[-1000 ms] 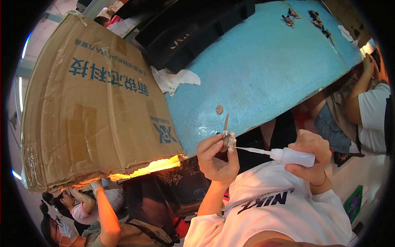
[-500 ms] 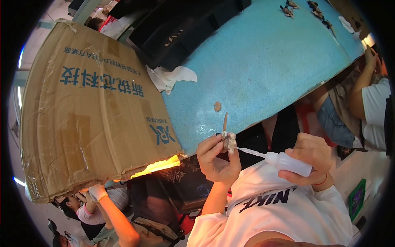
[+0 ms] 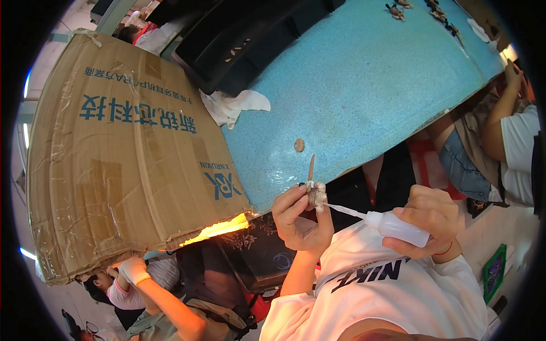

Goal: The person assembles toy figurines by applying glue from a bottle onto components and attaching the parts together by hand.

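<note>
My left hand [image 3: 301, 226] pinches a small grey-and-pinkish figurine [image 3: 317, 196] between thumb and fingers, just off the table's near edge. A thin brown pointed piece [image 3: 311, 169] sticks up from its top; I cannot tell how it is fixed. A small dark spot shows by the fingertips. Wrapped around a white squeeze bottle [image 3: 401, 228], my right hand [image 3: 435, 219] tilts it to the left. The bottle's narrow nozzle [image 3: 344, 209] reaches the figurine's side, its tip touching or very close.
A blue tabletop [image 3: 352, 85] carries a small tan oval piece [image 3: 299, 145], a white cloth [image 3: 236, 107], a black tray [image 3: 250, 42] and several dark figurines [image 3: 395, 11]. Brown cardboard [image 3: 131, 153] stands at left. A co-worker's gloved hand [image 3: 134, 270] is at its lower edge; another person sits at right.
My hands, the figurine and the bottle are almost where they were; the bottle has dipped very slightly. The co-worker's arm at lower left has shifted a little to the right.
</note>
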Demonstrator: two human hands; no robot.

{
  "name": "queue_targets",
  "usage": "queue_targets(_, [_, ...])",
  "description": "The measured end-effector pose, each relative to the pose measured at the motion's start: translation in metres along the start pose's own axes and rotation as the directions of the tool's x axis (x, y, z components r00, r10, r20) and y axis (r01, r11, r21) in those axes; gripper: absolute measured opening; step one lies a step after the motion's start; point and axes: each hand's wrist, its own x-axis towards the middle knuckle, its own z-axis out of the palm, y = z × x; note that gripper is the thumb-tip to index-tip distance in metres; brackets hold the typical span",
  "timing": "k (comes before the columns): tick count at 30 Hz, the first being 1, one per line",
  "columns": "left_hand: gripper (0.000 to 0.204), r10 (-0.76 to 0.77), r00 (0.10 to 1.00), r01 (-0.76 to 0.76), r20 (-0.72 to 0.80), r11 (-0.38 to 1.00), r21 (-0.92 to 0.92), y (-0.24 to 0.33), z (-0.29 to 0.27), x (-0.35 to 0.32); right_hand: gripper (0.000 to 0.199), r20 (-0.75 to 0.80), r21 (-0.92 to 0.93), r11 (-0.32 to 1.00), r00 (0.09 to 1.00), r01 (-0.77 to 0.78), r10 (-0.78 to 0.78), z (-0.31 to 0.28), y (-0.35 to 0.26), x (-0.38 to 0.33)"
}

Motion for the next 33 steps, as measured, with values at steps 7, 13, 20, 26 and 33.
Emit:
queue_targets(7, [0.032,0.015,1.000,-0.015,-0.003,1.000,0.011,0.0026,0.0019,0.0020,0.041,-0.003,0.007,1.000,1.000,-0.004,0.004,0.0013,0.0007,-0.0012])
queue_targets(13, [0.034,-0.009,1.000,0.009,-0.007,1.000,-0.016,0.0031,0.0022,0.0009,0.040,-0.012,0.027,1.000,1.000,-0.007,0.007,0.0022,0.0009,-0.0035])
queue_targets(20, [0.035,-0.044,0.999,0.044,-0.006,0.999,-0.032,0.0032,0.0010,-0.0026,0.039,-0.024,0.024,1.000,1.000,-0.001,0.002,0.0025,0.0003,-0.0028])
queue_targets(26, [0.037,-0.161,0.987,0.155,-0.020,0.971,-0.181,0.0044,0.0028,-0.0064,0.040,-0.032,0.029,1.000,0.999,-0.006,0.007,-0.0006,0.0015,-0.0064])
queue_targets(33, [0.036,-0.183,0.983,0.176,-0.009,0.957,-0.233,0.0050,0.0026,-0.0070,0.040,-0.055,0.027,1.000,0.998,-0.009,0.010,0.0021,0.0039,-0.0044])
